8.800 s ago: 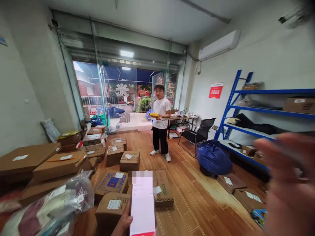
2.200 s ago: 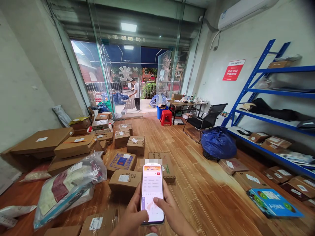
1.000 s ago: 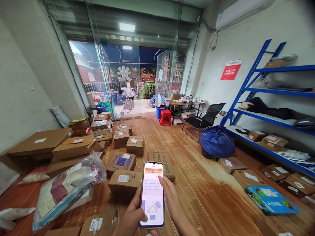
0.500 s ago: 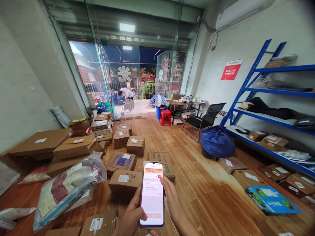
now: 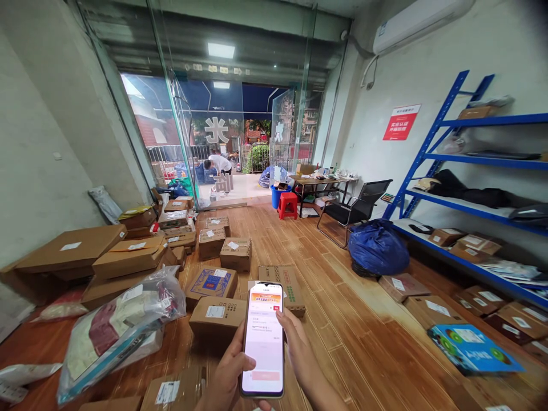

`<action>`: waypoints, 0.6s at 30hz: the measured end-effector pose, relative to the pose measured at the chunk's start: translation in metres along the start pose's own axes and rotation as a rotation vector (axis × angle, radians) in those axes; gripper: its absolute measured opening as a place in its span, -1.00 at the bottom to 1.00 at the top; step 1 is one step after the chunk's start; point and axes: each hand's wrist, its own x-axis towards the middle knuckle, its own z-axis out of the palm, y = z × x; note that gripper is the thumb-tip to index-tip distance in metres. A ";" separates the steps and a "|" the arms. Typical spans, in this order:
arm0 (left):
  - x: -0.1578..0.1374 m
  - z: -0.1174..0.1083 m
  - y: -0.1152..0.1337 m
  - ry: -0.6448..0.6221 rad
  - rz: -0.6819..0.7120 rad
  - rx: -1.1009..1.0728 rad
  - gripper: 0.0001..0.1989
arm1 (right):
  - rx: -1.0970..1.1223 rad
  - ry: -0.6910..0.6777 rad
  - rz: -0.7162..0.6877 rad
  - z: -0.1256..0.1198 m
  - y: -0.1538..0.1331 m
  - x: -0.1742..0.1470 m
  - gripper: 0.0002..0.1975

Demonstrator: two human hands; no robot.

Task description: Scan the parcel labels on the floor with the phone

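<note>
I hold a smartphone (image 5: 263, 339) upright in front of me, its lit screen showing an orange banner over a white page. My left hand (image 5: 226, 377) grips its lower left edge, thumb resting on the screen's side. My right hand (image 5: 297, 354) cups the right edge, fingers behind and beside the phone. Cardboard parcels (image 5: 217, 314) lie on the wooden floor just beyond the phone.
Many labelled boxes (image 5: 128, 254) and a clear bag of goods (image 5: 120, 325) crowd the left floor. A blue shelf rack (image 5: 471, 194), blue sack (image 5: 377, 248), chair (image 5: 355, 208) and flat blue box (image 5: 473, 348) stand right. A person (image 5: 218, 165) bends over outside the glass door.
The phone screen changed from a page with a picture to a plainer white page. The person outside bent down by the doorway. My hands barely moved.
</note>
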 end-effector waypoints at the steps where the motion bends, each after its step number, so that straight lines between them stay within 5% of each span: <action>1: 0.000 -0.001 0.000 -0.007 0.015 0.011 -0.03 | -0.003 -0.018 -0.013 -0.001 0.003 0.001 -0.43; 7: 0.000 -0.004 0.000 -0.003 0.052 0.046 -0.08 | -0.064 -0.050 -0.094 -0.005 0.012 0.004 -0.64; 18: 0.000 -0.009 -0.003 -0.006 0.095 0.031 -0.06 | -0.027 -0.100 -0.086 -0.001 0.009 0.000 -0.55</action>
